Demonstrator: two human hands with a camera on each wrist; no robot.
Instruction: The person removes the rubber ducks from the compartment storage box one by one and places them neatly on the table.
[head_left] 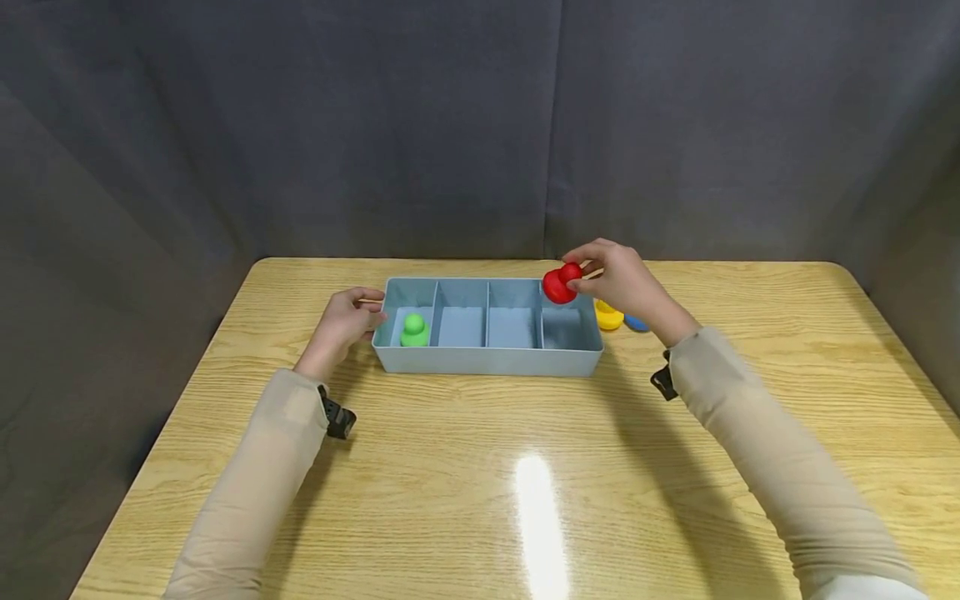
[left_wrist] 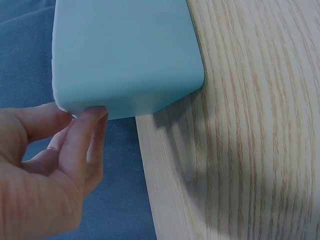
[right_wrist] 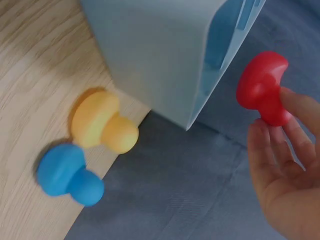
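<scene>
A light blue tray (head_left: pixel 487 360) with several compartments stands on the wooden table. My right hand (head_left: pixel 618 279) pinches a red mushroom-shaped peg (head_left: pixel 560 284) (right_wrist: pixel 263 86) above the tray's rightmost compartment. A green peg (head_left: pixel 414 330) stands in the leftmost compartment. My left hand (head_left: pixel 347 319) rests against the tray's left end (left_wrist: pixel 125 55), with its fingertips (left_wrist: pixel 90 117) touching the wall. A yellow peg (head_left: pixel 607 316) (right_wrist: pixel 102 122) and a blue peg (head_left: pixel 637 323) (right_wrist: pixel 67 175) lie on the table right of the tray.
The two middle compartments hold nothing. A grey curtain (head_left: pixel 480 125) hangs behind the table (head_left: pixel 480 483). A bright glare spot lies on the near tabletop.
</scene>
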